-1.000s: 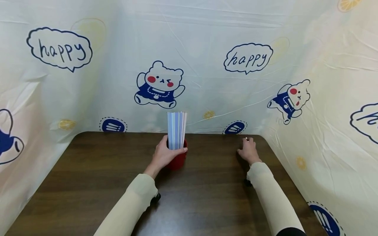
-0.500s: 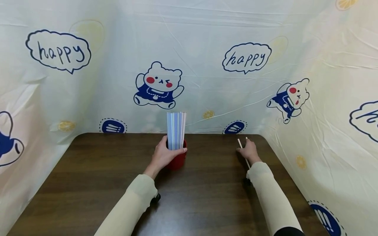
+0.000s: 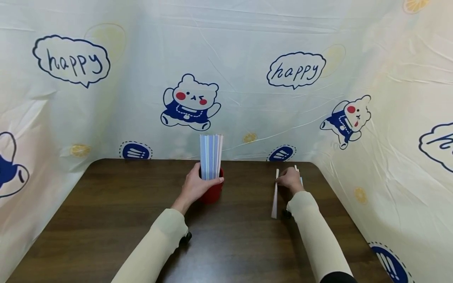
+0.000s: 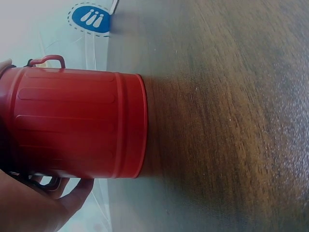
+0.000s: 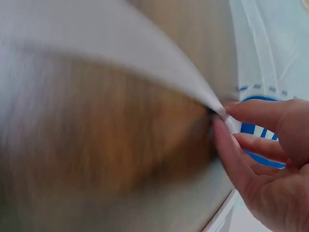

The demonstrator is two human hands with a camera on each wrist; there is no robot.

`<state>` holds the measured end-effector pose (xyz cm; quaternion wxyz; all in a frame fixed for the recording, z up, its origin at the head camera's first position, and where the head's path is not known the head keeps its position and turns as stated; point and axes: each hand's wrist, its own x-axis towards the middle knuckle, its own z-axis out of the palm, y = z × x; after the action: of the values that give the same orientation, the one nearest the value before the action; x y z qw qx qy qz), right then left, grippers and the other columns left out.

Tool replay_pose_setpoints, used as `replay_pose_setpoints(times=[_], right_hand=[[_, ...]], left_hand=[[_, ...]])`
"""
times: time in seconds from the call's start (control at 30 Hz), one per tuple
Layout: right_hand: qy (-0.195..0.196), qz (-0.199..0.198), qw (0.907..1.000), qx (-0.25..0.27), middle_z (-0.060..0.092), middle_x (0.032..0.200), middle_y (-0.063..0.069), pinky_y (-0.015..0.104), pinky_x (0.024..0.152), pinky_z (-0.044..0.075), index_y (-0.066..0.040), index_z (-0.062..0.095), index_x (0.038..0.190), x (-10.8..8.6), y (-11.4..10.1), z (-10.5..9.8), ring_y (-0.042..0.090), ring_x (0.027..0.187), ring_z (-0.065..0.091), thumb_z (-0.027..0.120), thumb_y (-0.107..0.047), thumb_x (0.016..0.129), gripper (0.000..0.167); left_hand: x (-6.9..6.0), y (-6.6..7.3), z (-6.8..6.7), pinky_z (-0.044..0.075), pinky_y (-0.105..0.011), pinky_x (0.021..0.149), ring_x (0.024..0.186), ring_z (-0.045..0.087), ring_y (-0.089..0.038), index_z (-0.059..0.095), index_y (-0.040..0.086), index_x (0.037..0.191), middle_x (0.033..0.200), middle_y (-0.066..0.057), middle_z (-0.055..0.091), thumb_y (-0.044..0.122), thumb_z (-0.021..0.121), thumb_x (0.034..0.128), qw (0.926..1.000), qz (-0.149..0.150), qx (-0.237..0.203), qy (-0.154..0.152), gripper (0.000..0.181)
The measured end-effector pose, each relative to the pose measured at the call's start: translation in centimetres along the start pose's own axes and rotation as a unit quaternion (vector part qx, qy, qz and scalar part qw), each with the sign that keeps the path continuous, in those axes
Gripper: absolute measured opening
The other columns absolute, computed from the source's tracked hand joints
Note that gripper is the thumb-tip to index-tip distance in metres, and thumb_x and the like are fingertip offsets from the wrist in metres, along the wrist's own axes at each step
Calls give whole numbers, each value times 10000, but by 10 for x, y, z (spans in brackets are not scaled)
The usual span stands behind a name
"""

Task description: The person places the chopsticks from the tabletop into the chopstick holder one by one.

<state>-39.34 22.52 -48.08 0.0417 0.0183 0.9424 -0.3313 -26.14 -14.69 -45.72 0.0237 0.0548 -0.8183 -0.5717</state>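
Note:
My left hand (image 3: 198, 184) grips a red pail (image 3: 212, 194) that stands upright on the table. Its ribbed red side and small handle also show in the left wrist view. Out of the pail's top rises a bundle of thin paper strips (image 3: 211, 157) in blue, lilac and white. To the right, my right hand (image 3: 291, 180) pinches one long pale strip (image 3: 275, 204) between thumb and fingertips. In the right wrist view this strip (image 5: 145, 53) is blurred and runs toward the camera. Other narrow strips (image 3: 301, 181) lie just beyond that hand, partly hidden by it.
A dark wooden table (image 3: 106, 220) spreads under both hands. Its far edge meets a hanging pale curtain (image 3: 244, 102) printed with bears and words; the curtain also closes in the left and right sides.
My right hand has moved left and lifted a pale strip, which swung out from under the wrist into view. Strips behind the hand are more exposed. My left hand and the pail stay put.

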Motion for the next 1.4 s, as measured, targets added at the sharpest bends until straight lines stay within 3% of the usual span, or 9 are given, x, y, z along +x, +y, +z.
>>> replay_pose_setpoints(times=[0.2,0.43,0.6,0.8,0.97,1.17,1.4], right_hand=[[-670,48,9925,1018,715,804,177,353,649,630,100,707,851,-4,-25,11,213,646,734,712,45,863,57],[-1089,123,9719,2085,698,956,257,360,711,634,207,632,1092,-12,-41,26,216,730,712,615,102,920,202],[-726,-71,9614,2654,689,930,210,362,730,633,195,612,1122,-13,-59,32,172,704,707,635,91,930,219],[86,-670,9452,3194,668,960,186,386,772,630,162,614,1166,-16,-97,27,170,734,707,657,82,927,256],[279,-1378,9304,3385,671,1034,219,405,814,622,135,634,1198,-33,-133,12,184,828,686,694,47,927,291],[633,-2274,8938,3814,661,1027,224,326,783,623,130,645,1168,-51,-175,-11,146,837,671,711,41,920,272],[1155,-2956,8528,4148,658,984,131,299,764,622,117,646,1138,-63,-201,-22,153,832,679,721,42,911,251]], left_hand=[[-1,3,-1,420,-649,1080,1328,518,-319,360,253,1505,1503,-44,491,562,843,772,10000,23,-31,23,930],[-2,4,0,413,-655,1082,1333,513,-326,357,248,1509,1506,-46,489,523,851,781,10000,-50,-73,-16,921],[-2,3,0,412,-660,1080,1345,503,-335,351,246,1515,1516,-51,478,513,854,780,9999,-41,-104,-30,930],[-1,4,-1,414,-660,1078,1330,514,-330,359,251,1510,1502,-44,491,505,854,784,9999,11,-130,44,914],[-2,1,0,421,-656,1075,1320,525,-326,362,245,1506,1493,-46,499,515,855,779,9999,-15,-109,47,919],[0,3,-1,430,-652,1068,1306,535,-325,372,235,1493,1476,-56,511,506,852,787,9999,13,-79,93,896],[-1,2,0,421,-653,1076,1308,535,-322,369,233,1493,1482,-55,512,550,853,766,10000,-10,-32,38,929]])
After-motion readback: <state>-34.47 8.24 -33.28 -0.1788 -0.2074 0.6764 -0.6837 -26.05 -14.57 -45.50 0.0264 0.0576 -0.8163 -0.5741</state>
